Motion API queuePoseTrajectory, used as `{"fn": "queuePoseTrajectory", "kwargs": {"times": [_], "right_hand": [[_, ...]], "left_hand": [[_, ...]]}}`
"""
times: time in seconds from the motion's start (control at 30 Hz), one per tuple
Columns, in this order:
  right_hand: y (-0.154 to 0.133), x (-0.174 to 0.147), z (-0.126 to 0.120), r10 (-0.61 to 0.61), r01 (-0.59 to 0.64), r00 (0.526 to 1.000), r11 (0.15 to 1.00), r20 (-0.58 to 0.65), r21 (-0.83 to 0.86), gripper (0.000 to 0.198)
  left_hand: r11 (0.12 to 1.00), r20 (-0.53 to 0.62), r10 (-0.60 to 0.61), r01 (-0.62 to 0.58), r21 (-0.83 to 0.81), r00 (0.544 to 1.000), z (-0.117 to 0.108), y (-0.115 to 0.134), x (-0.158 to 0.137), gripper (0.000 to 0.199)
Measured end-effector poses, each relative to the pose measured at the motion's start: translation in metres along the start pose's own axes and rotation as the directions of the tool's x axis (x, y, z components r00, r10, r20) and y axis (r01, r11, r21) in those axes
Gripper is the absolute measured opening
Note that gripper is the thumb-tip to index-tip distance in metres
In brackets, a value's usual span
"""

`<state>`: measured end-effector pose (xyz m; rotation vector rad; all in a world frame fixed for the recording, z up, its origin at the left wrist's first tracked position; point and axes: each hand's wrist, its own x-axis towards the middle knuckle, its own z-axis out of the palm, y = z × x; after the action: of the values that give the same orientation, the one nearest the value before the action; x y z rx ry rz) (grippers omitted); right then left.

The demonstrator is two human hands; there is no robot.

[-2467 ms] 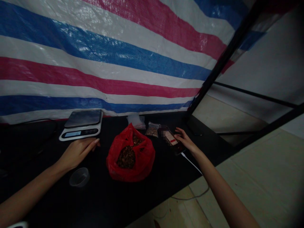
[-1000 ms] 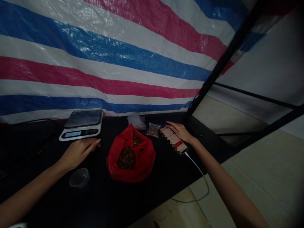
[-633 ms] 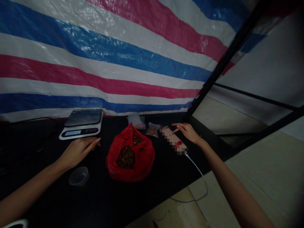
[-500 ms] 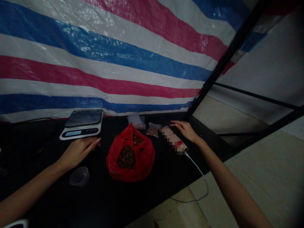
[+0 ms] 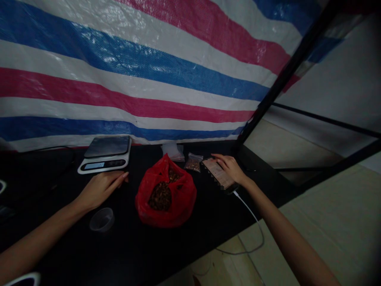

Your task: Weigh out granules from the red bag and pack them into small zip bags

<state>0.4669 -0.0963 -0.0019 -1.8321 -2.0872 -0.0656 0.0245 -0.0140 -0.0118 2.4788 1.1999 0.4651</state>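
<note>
My right hand [image 5: 230, 167] reaches over a phone [image 5: 218, 173] lying on the table, its fingers stretched out above or on the upper part of the screen; contact is hard to tell. A white cable is plugged into the phone's near end. My left hand [image 5: 102, 187] rests on the table just in front of a white kitchen scale [image 5: 104, 155], holding nothing, with its fingers loosely extended to the right. Between the hands stands an open red plastic bag [image 5: 184, 202] with small brown pieces [image 5: 160, 196] in it. A clear plastic cup [image 5: 102, 219] sits below my left hand.
Behind the red bag lie a stack of clear zip bags [image 5: 172, 151] and a small filled zip bag [image 5: 194, 162]. The black table [image 5: 131, 254] ends at a striped tarp [image 5: 178, 91] behind and a black metal frame [image 5: 268, 95] on the right. The cable [image 5: 253, 214] hangs over the near edge.
My right hand has moved left from beside the phone to over its screen, and the screen shows a different picture. My left hand stays in place. The view has shifted slightly.
</note>
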Motion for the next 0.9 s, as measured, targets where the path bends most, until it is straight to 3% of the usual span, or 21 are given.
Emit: {"fn": "queuePoseTrajectory", "kwargs": {"times": [0.53, 0.9], "right_hand": [[-0.013, -0.038, -0.018, -0.057, 0.065, 0.996, 0.991, 0.071, -0.115, 0.026], [-0.018, -0.045, -0.017, -0.032, 0.035, 0.999, 0.994, 0.030, -0.108, 0.037]], "left_hand": [[0.999, 0.022, -0.034, 0.035, -0.013, 0.999, 0.001, 0.001, 0.001, 0.046], [1.000, 0.011, -0.015, 0.015, 0.018, 1.000, 0.004, -0.004, 0.001, 0.043]]}}
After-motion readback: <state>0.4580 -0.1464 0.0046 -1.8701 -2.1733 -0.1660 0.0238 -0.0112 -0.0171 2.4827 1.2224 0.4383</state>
